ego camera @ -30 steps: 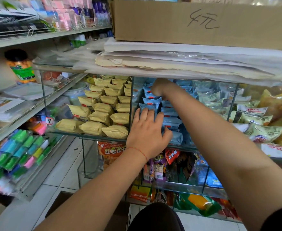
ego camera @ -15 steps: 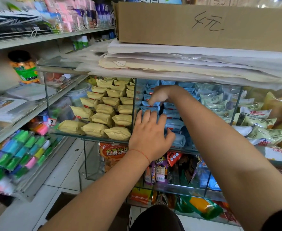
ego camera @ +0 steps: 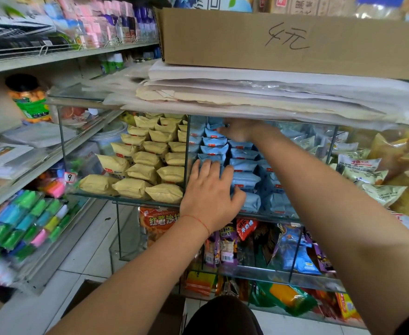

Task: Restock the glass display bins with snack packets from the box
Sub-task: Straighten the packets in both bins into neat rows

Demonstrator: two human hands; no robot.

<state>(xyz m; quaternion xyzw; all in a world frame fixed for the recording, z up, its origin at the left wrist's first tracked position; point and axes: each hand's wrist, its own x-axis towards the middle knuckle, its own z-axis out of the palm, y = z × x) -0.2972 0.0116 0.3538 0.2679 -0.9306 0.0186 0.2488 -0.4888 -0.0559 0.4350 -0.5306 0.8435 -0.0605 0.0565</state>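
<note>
Blue packets (ego camera: 244, 182) already fill the glass bin (ego camera: 186, 151) from front edge to back. The left hand (ego camera: 210, 197) presses flat, fingers straight, on the front stack. The right hand (ego camera: 239, 131) reaches the back row; its grip cannot be told. Little restocking seems left here.

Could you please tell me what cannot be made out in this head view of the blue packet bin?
- Right hand: its fingers reach deep under the shelf of papers, so any grip is unclear.
- Blue packets: print too small to read.
- Left hand: covers the front packets.
- Supply box: not identifiable.
</note>
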